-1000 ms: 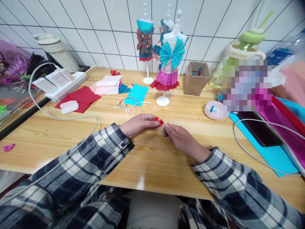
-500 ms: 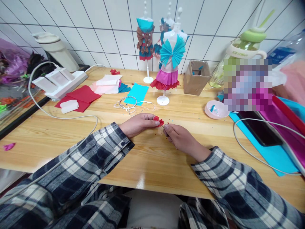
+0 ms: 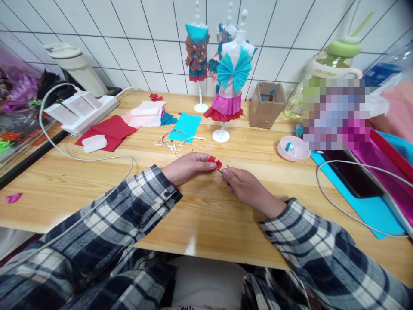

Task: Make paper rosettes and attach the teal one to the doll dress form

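Pinched between the fingers of my left hand is a small crumpled red paper piece, over the middle of the wooden table. My right hand is closed just to the right of it, around a thin wire-like thing that reaches to the red piece; most of it is hidden in the fingers. Tiny scraps lie near the fingertips. Behind the hands stands a white mannequin with a blue pleated bow and a pink and red skirt.
Behind my left hand lie coiled wire, blue paper and red paper. A power strip sits at left. Toward the right are a cardboard box, pink bowl, bottle, phone and white cable.
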A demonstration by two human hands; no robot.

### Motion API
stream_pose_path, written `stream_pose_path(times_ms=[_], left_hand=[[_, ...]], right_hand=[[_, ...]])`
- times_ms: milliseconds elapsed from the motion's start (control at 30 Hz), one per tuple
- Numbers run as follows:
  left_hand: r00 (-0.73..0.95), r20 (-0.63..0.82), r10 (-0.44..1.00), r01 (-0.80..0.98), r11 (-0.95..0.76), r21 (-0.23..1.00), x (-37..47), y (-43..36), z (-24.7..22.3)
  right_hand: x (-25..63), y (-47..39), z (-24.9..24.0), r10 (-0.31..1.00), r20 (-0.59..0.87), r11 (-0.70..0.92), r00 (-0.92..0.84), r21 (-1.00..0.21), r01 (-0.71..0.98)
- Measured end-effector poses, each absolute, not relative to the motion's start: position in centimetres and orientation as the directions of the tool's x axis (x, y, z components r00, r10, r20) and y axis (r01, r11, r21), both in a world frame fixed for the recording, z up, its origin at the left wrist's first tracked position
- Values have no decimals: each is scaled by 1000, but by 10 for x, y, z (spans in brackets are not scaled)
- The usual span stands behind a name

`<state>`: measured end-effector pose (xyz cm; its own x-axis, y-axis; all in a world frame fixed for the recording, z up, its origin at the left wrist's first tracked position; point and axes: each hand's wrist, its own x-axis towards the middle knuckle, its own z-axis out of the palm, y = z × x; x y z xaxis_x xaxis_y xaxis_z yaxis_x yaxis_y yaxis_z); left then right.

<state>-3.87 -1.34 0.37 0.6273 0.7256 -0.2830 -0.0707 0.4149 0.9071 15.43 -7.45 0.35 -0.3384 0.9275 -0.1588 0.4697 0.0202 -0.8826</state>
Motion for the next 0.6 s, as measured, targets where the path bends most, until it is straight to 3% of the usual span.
stream_pose_path(times_ms=[333, 600], left_hand=[[600, -267, 754, -69, 381, 922, -37, -14, 2], [591, -272, 759, 83, 278, 957, -36, -18, 4]], right_hand=[[156, -75, 9, 956, -226, -160, -186, -936, 313], [157, -75, 2, 963, -242, -215, -116, -955, 205]])
